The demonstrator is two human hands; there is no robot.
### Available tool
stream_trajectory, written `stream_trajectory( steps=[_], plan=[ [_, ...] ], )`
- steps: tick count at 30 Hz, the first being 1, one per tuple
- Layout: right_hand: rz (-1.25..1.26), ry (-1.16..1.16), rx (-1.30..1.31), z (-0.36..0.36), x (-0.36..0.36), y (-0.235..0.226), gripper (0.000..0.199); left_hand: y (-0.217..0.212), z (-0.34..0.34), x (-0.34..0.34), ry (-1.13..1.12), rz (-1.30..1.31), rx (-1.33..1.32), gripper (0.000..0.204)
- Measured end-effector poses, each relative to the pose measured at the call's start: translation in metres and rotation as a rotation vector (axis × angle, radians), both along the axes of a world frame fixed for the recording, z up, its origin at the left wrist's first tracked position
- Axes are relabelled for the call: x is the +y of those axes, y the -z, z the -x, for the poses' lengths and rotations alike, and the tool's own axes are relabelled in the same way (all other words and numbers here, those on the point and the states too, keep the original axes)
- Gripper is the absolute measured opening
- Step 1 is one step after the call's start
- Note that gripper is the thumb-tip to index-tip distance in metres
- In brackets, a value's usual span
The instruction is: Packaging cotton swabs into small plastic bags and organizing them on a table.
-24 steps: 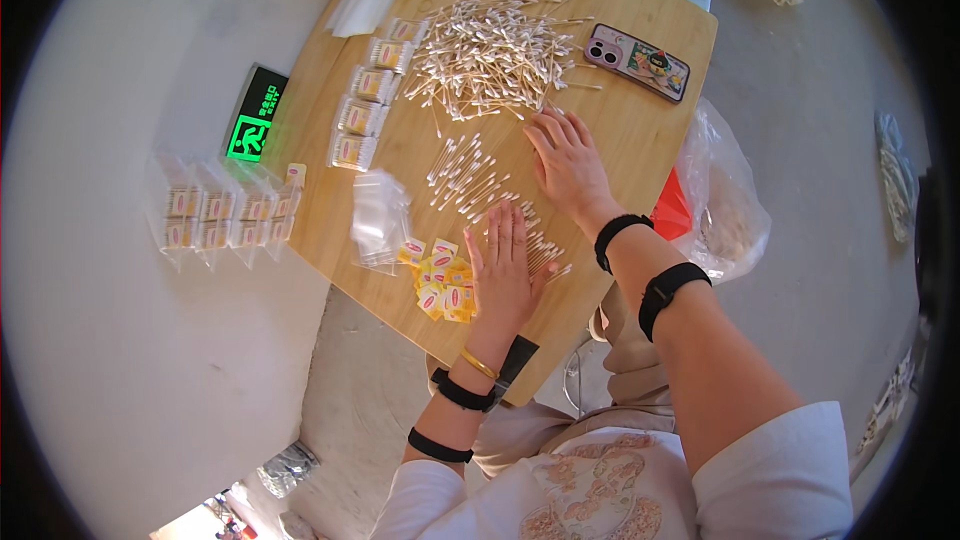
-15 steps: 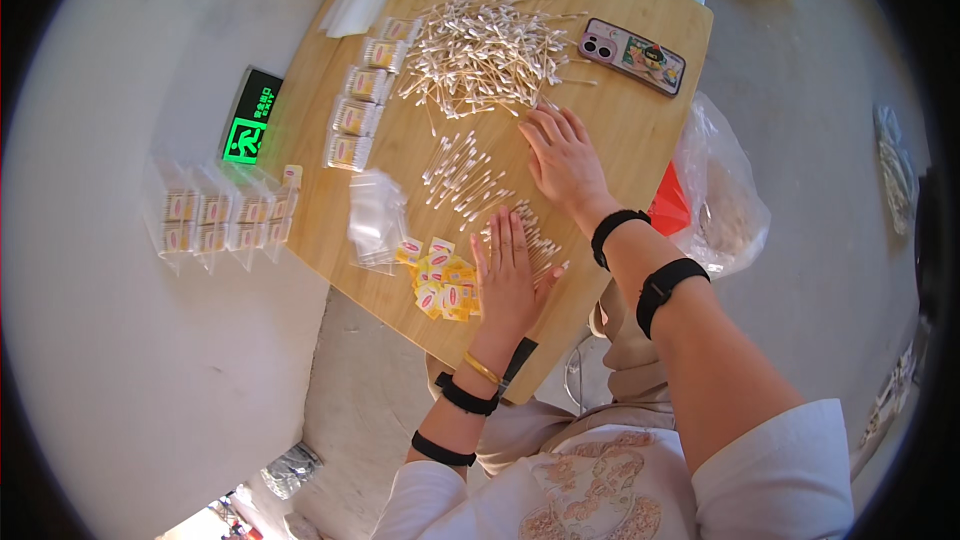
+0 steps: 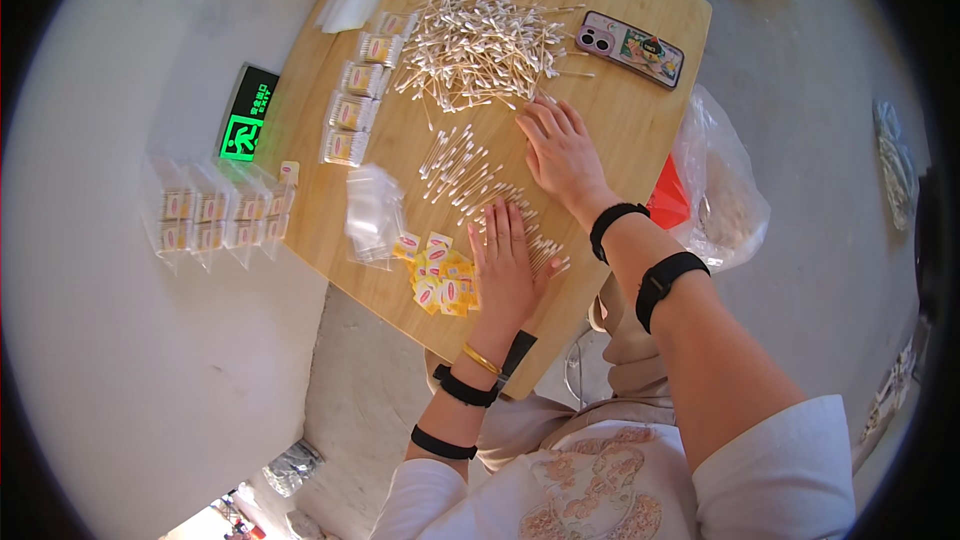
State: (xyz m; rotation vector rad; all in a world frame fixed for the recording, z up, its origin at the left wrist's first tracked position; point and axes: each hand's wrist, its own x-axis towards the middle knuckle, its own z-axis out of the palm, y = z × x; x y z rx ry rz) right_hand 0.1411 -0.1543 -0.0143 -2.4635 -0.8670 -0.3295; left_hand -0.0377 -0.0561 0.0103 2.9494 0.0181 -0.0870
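Cotton swabs (image 3: 480, 50) lie in a loose heap at the far part of the wooden table (image 3: 635, 135), and a thinner spread of swabs (image 3: 460, 172) runs from just below the heap down to the left hand. That hand (image 3: 505, 275) is laid flat, palm down, over the lower end of the spread, its long fingers nearly side by side and its thumb held apart, with swab tips showing between thumb and forefinger. What lies under the palm is hidden. The right hand (image 3: 565, 162) rests near the heap's lower right edge, fingers bent and slightly apart; whether its fingertips grip a swab, I cannot tell from this angle.

Little differs from the earlier frames. The whole table sits slightly higher in the view, and both hands keep almost the same places against it. The yellow-and-white cards (image 3: 445, 275) remain just left of the left hand, with the clear bags (image 3: 373, 215) beyond them. The row of filled packs (image 3: 351, 112) and the phone (image 3: 640, 48) have also kept their places on the table.
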Motion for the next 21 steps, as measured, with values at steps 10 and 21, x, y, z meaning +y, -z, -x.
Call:
stream_trajectory(
  steps=[10,21],
  plan=[
    [-0.003,-0.002,-0.002,-0.001,0.000,0.003,0.042,-0.011,0.008,0.002,0.041,0.077,0.039,0.090],
    [0.003,-0.001,0.012,0.001,0.002,0.000,0.041,0.001,0.001,0.008,-0.009,-0.002,-0.030,0.092]
  ],
)
